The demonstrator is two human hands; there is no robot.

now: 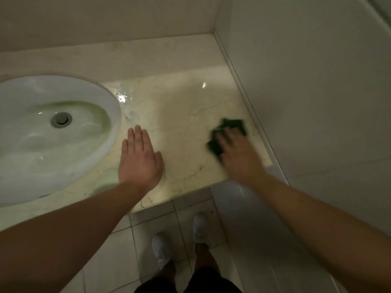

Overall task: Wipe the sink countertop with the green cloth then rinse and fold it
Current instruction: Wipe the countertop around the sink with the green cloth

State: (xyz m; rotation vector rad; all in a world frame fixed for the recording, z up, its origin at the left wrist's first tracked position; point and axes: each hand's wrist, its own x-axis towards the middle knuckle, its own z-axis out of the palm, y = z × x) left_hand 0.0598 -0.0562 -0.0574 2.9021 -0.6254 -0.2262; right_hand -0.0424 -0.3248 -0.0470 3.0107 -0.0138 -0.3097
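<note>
1. The green cloth (230, 132) lies bunched on the sink countertop (186, 115), toward the right end near the side wall (317, 81); it looks dark in this light and is blurred, so its folds cannot be read

2. The right hand (239, 153) lies on top of the cloth, fingers spread over it and pressing it to the stone; whether any fingers curl under an edge I cannot tell because of the blur

3. The left hand (139, 157) rests flat and empty on the countertop, palm down, fingers together, just beside the sink basin (101, 98)

4. Handling, as a judgement: the cloth looks soft, limp and light, probably damp, so it should slide easily under a flat palm yet bunch up if pushed from one edge. For rinsing and folding, pinching two corners would likely spread it better than grabbing the middle

5. Edges: the side wall and its raised trim (239, 77) close off the right, the back wall (105, 22) closes off the rear, and the front lip drops to the tiled floor (156, 218) where the person's white shoes (161, 250) stand

6. Open room lies between the two hands and back toward the wet patch (123, 96) beside the basin rim, which looks not yet wiped

7. The basin holds shallow water around its drain (61, 119)
</note>
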